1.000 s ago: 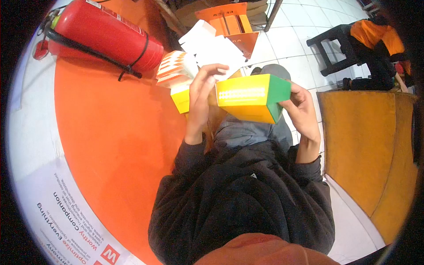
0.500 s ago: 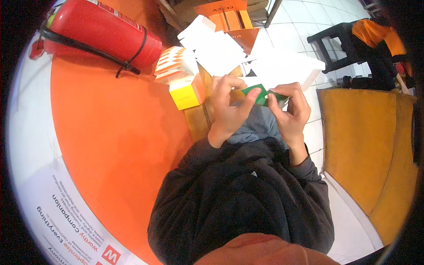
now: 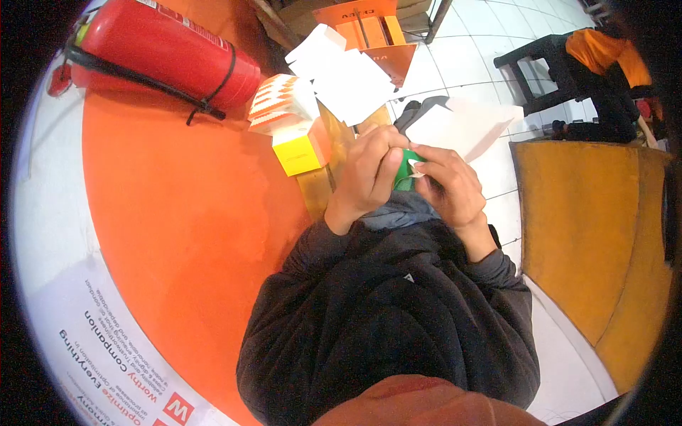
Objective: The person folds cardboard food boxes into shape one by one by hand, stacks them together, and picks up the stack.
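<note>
"What's being held?"

"A box (image 3: 407, 176). The left hand (image 3: 366, 170) and right hand (image 3: 450, 186) both pinch its green part, over the lap (image 3: 399, 216). I'd press softly, so the thin card won't crumple."

"And past it?"

"A yellow box (image 3: 300, 152) with flat sides and sharp corners, then plain white card (image 3: 353, 89), then shiny floor tiles (image 3: 476, 60)."

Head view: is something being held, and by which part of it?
Yes: a carton, held at its green end by both the left hand and the right hand; the exact contact points are partly hidden.
</note>
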A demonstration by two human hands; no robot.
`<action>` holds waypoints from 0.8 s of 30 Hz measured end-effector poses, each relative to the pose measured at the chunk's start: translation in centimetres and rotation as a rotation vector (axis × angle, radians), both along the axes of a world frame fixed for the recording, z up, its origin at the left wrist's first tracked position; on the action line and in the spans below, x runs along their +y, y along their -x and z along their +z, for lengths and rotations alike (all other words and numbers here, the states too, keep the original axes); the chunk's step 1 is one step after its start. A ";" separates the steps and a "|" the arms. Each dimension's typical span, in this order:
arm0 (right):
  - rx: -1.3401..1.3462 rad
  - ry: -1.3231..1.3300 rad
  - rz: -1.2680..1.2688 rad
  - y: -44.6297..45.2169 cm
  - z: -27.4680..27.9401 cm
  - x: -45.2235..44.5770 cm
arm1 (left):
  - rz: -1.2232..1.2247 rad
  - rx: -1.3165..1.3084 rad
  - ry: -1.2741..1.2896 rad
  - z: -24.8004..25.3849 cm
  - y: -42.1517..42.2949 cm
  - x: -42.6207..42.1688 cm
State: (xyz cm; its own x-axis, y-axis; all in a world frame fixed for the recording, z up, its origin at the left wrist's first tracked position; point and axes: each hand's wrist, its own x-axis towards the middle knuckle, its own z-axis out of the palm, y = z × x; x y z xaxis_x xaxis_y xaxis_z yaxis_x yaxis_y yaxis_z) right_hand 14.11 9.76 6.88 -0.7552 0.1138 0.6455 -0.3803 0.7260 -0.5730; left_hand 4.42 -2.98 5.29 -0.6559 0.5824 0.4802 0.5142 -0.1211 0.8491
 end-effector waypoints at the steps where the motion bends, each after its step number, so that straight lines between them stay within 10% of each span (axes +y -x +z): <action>1: -0.053 0.024 -0.011 0.0 0.4 -0.3 | 0.009 0.072 -0.017 -0.3 0.3 0.0; 5: -0.314 0.174 0.057 -0.5 2.4 0.2 | -0.002 0.354 0.037 -0.5 0.9 -1.1; 8: -0.668 0.897 0.331 -0.6 2.8 1.8 | -0.118 0.570 0.100 -1.3 0.3 -2.2; 12: -0.961 0.937 0.505 -0.7 3.9 3.8 | -0.154 0.323 0.055 -1.0 -0.8 -1.7; 18: -0.506 0.782 0.281 -2.5 3.5 1.7 | 0.062 -0.290 0.209 -1.7 3.0 0.3; 21: -0.330 1.023 0.323 -5.0 2.0 1.7 | 0.048 0.086 0.465 -3.4 5.1 0.2; 24: -0.162 1.237 0.427 -5.0 1.8 1.8 | -0.542 -0.820 0.395 -6.6 6.6 0.2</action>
State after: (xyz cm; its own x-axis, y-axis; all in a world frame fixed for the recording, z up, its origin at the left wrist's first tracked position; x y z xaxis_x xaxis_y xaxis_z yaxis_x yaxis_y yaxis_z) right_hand 19.09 11.60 8.66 -0.9371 0.2946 0.1873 -0.3121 -0.4665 -0.8276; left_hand -2.15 -2.80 -1.31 -0.2994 0.9126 -0.2785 -0.2741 0.1973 0.9412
